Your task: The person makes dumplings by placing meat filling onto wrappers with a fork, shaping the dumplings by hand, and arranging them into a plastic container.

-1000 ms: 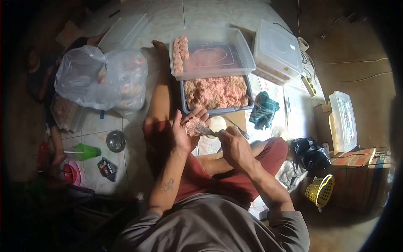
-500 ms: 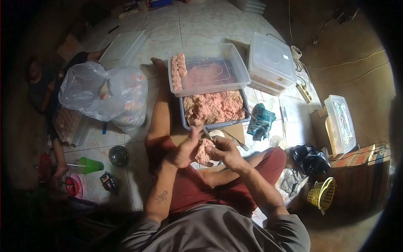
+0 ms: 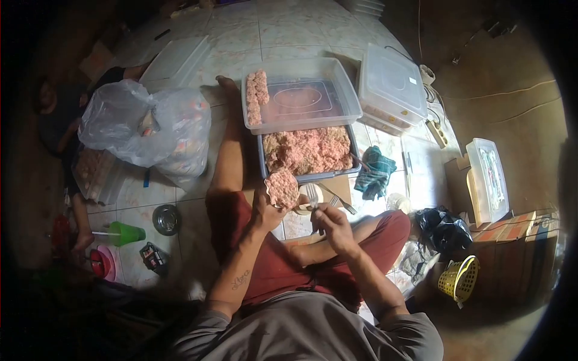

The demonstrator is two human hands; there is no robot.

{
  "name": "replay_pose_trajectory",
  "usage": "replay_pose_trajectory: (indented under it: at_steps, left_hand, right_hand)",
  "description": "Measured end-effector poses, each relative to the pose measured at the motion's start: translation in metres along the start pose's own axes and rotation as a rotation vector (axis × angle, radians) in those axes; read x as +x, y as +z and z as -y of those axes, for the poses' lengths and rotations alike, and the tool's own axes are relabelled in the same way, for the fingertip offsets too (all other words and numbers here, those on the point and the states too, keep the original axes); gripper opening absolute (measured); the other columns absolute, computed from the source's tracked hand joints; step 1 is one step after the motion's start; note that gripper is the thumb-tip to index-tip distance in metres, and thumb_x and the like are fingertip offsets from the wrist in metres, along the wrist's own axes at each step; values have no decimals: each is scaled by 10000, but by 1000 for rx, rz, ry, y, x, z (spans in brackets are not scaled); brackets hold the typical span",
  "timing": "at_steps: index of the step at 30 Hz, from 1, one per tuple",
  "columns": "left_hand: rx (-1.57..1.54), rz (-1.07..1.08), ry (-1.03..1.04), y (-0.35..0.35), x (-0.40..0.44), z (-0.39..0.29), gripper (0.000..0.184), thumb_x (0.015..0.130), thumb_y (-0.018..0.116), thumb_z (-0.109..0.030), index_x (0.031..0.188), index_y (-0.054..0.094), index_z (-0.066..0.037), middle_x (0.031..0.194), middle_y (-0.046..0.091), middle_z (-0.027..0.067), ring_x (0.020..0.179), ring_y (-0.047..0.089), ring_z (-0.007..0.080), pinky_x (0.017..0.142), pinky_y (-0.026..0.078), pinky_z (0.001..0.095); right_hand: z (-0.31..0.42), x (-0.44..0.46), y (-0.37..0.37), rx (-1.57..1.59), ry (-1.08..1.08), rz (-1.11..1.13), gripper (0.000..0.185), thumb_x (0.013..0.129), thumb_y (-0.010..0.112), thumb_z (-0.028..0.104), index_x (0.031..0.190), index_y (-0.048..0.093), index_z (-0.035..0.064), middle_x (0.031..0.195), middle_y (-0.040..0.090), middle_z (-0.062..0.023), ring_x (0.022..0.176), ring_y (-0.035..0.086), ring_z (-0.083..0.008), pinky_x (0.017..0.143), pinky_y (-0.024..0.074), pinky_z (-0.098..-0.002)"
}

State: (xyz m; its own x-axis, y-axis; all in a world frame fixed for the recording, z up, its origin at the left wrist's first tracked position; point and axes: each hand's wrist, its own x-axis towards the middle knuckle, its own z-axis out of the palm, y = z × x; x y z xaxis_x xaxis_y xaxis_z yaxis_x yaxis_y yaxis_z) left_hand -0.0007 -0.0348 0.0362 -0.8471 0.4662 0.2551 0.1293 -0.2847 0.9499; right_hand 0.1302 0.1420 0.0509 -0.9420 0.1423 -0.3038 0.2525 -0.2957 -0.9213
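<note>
On my left hand (image 3: 267, 212) rests a flat round wrapper spread with pink filling (image 3: 282, 188), its face turned up. My right hand (image 3: 332, 224) grips a fork (image 3: 312, 195) by the handle, tines pointing up, just right of the wrapper. Behind both hands sits a dark tub (image 3: 356, 157) full of pink and brown mince (image 3: 308, 150). A clear plastic box (image 3: 355, 111) stands on the tub's far side, with filled pieces (image 3: 257, 96) lined along its left. A stack of pale round wrappers (image 3: 303, 198) lies between my hands, partly hidden.
A lidded clear box (image 3: 392, 81) stands right of the tub, near a green cloth (image 3: 376, 171). Second fork (image 3: 348, 207) lies beside the wrappers. At left are a large plastic bag (image 3: 180, 135), green cup (image 3: 127, 233), glass ashtray (image 3: 166, 219) and another person (image 3: 60, 120).
The wrapper with filling, folded between both hands half a second ago, now lies flat on my left hand. My right hand has moved away to the right, with the fork upright.
</note>
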Motion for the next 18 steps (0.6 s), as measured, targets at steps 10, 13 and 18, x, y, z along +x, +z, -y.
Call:
replay_pose_trajectory:
  at_steps: [10,13,18]
  left_hand:
    - [327,-98,61,10,4,-15,610,715,896,-109,1218,579,31,1082,719,140,995,706,243,847,557,370]
    - [247,-9,20,-3,0,5,596,749,852,-55,1247,535,24,1072,691,114,988,694,219,892,556,352]
    - [-274,-25,-111,29,9,-40,433,820,805,-83,1144,525,-21,864,607,56,746,688,173,708,581,309]
  right_hand:
    - [25,3,-21,-505,-298,-55,180,1021,559,83,1124,677,-5,828,576,-45,701,527,-175,650,418,-283]
    - [-1,-2,-20,-56,-46,56,213,1053,541,139,1148,676,5,794,517,32,694,449,-87,631,364,-239]
    - [-19,-3,-4,227,-66,129,243,1064,548,174,1175,679,2,817,517,74,722,417,-30,653,351,-209]
